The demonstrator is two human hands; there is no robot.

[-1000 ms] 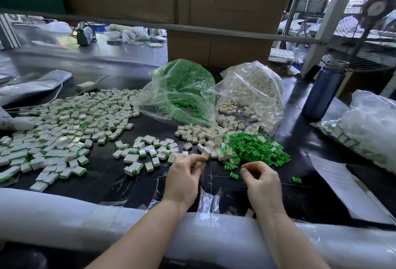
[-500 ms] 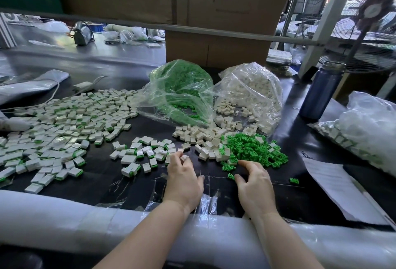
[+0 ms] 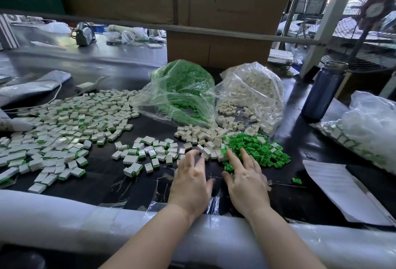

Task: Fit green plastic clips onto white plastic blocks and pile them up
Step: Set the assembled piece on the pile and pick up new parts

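Note:
A heap of loose green clips lies on the black table beside a heap of bare white blocks. My left hand reaches forward with fingers spread, its tips at the near edge of the white blocks, holding nothing. My right hand stretches flat over the near left edge of the green clips, fingers straight. Fitted blocks with green edges lie in a small group to the left of my hands and in a large spread at far left.
Two open clear bags stand behind the heaps, one of green clips and one of white blocks. A blue bottle and a bag of parts sit at right, paper nearby. A white padded roll lines the table's near edge.
Both hands have opened from curled, pinching poses and moved forward; the left now reaches the white blocks, the right the green clips.

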